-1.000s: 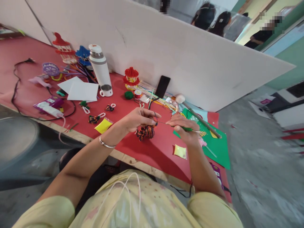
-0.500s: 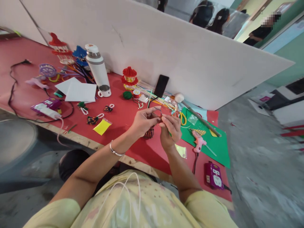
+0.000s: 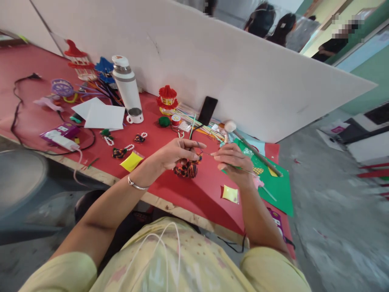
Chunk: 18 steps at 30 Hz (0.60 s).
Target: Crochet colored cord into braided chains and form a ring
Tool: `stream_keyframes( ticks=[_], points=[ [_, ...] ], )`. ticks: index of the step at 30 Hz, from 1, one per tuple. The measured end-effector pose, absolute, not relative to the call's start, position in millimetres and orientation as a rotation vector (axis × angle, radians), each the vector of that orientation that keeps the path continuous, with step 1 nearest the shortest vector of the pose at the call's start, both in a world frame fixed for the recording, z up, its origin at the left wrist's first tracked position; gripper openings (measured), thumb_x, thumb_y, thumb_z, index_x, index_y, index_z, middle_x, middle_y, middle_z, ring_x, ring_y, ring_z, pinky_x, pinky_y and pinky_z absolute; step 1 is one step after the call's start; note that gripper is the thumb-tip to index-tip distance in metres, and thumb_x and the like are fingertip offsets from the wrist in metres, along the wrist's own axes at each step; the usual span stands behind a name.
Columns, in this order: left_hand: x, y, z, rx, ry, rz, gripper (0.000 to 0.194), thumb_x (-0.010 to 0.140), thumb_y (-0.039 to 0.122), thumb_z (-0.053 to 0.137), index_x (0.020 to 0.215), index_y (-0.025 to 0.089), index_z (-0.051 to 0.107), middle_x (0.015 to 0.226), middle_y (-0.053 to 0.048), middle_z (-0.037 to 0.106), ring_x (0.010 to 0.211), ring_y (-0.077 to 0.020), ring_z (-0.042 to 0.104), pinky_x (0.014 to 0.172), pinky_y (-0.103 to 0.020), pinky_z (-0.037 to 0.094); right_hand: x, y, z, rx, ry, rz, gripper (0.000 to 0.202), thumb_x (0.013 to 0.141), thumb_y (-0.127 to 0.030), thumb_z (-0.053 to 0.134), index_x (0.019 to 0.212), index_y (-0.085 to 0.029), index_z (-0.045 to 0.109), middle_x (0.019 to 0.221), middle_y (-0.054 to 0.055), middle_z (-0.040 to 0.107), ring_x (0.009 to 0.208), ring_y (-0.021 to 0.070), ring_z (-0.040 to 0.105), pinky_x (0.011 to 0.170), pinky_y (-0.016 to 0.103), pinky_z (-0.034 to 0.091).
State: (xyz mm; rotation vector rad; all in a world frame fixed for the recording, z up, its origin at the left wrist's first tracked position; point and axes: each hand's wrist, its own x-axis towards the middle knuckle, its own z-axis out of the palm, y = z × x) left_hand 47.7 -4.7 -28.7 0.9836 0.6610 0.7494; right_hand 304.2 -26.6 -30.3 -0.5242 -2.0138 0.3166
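Over the middle of the red table, my left hand [image 3: 178, 154] pinches a small piece of dark, orange-flecked yarn work [image 3: 198, 158] between thumb and fingers. A ball of the same multicoloured yarn [image 3: 191, 170] lies just below that hand. My right hand [image 3: 235, 161] is closed on a thin crochet hook [image 3: 247, 172], whose tip end points left toward the yarn. The hook's middle is hidden by the fingers. A yellow packet [image 3: 130, 161] lies left of the hands, and a paler yellow packet [image 3: 230, 194] sits below my right hand.
A white flask [image 3: 127, 87] with a cup [image 3: 135, 115] stands at the back left. A phone [image 3: 208, 110] leans on the white partition [image 3: 212, 52]. Beaded yarn pieces [image 3: 118, 153] lie left. A green sheet [image 3: 282, 198] and purple power strip [image 3: 276, 221] are right.
My hands were close together and have drawn apart, the right one moving right. The crochet hook now shows in it, and more of the yarn is visible.
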Motion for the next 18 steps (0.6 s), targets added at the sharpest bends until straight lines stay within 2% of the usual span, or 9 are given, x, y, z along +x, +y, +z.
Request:
stream_keyframes(
  ticks=[3,6,10,12,15,18],
  points=[
    [44,-3,-28,1.045,0.666,0.717,0.047,0.059,0.013,0.089,0.105,0.013,0.084,0.064,-0.001,0.069,0.047,-0.005,0.05,0.04,-0.017,0.027,311,-24,-25,-0.51,-2.049,0.444,0.027,0.089,-0.036,0.081,0.116,-0.037,0.08,0.107,0.002,0.085,0.09,0.0238,0.076,0.089,0.048,0.057],
    [43,-2,-26,1.084,0.668,0.667,0.04,0.058,0.012,0.089,0.098,0.012,0.085,0.068,-0.003,0.073,0.051,-0.0065,0.056,0.044,-0.018,0.033,313,-23,-32,-0.553,-1.987,0.68,0.018,0.09,-0.043,0.078,0.106,-0.035,0.083,0.096,0.002,0.086,0.087,0.0239,0.076,0.089,0.049,0.058],
    [59,-6,-31,1.09,0.647,0.707,0.04,0.059,0.015,0.09,0.098,0.01,0.084,0.066,-0.003,0.072,0.057,-0.0101,0.062,0.055,-0.022,0.046,293,-27,-57,-0.581,-1.677,0.933,0.026,0.092,-0.058,0.07,0.095,-0.035,0.084,0.086,0.002,0.084,0.082,0.0228,0.075,0.084,0.047,0.06],
    [71,-9,-36,1.11,0.689,0.867,0.049,0.06,0.016,0.09,0.108,0.01,0.082,0.063,0.001,0.068,0.056,-0.0096,0.061,0.057,-0.022,0.048,280,-32,-68,-0.654,-1.531,0.827,0.024,0.096,-0.054,0.066,0.099,-0.036,0.083,0.089,0.001,0.084,0.087,0.0223,0.075,0.085,0.045,0.06],
    [85,-13,-44,1.154,0.842,1.12,0.059,0.063,0.014,0.088,0.121,0.01,0.078,0.063,0.003,0.069,0.059,-0.0099,0.063,0.063,-0.022,0.051,269,-38,-74,-0.796,-1.645,0.44,0.015,0.095,-0.038,0.073,0.107,-0.035,0.082,0.101,0.002,0.084,0.096,0.0227,0.073,0.093,0.045,0.057],
    [92,-17,-47,1.152,0.913,1.214,0.061,0.064,0.014,0.087,0.124,0.01,0.076,0.066,0.003,0.072,0.062,-0.0103,0.064,0.065,-0.021,0.052,265,-41,-76,-0.887,-1.709,0.054,0.022,0.092,-0.029,0.077,0.112,-0.037,0.081,0.108,0.002,0.084,0.101,0.0237,0.07,0.096,0.047,0.056]
  ],
)
